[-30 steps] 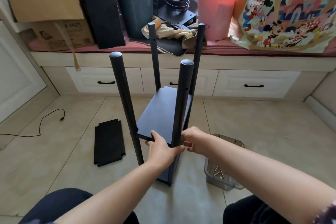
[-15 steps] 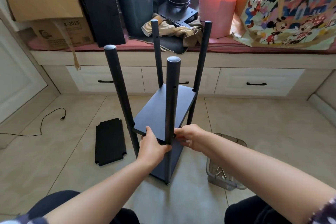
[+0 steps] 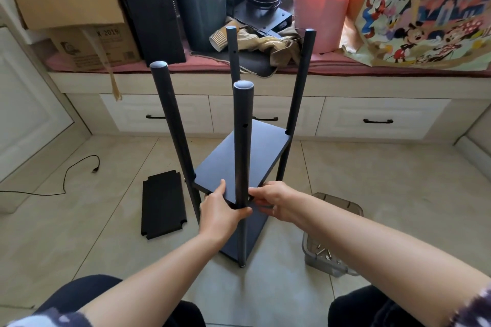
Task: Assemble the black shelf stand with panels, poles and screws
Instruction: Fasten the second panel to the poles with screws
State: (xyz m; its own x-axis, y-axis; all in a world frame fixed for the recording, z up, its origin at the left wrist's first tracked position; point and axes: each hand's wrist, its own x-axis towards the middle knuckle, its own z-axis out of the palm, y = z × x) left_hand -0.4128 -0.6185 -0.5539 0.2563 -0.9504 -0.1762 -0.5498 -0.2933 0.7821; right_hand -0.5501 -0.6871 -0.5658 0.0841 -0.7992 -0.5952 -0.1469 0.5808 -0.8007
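Stand: black shelf stand (image 3: 239,167) is set upright on the floor, just in front of the knees; 4 poles up.
Done: bottom panel (image 3: 245,236) and mid panel (image 3: 239,159) are seated between the poles.
Near pole (image 3: 242,146): taken as the landmark.
Left hand (image 3: 221,214): curled round near pole just below mid panel, thumb laid on the panel top.
Right hand (image 3: 273,203): fingers curled at the panel corner, right of near pole; a screw prob. being fitted, not visible, can't tell.
Left to do: spare panel (image 3: 162,204) lies flat on the floor, left of near pole; upper pole holes unfilled.
Screws: held in clear tub (image 3: 333,255), right of near pole.
Est.: approx. half done.
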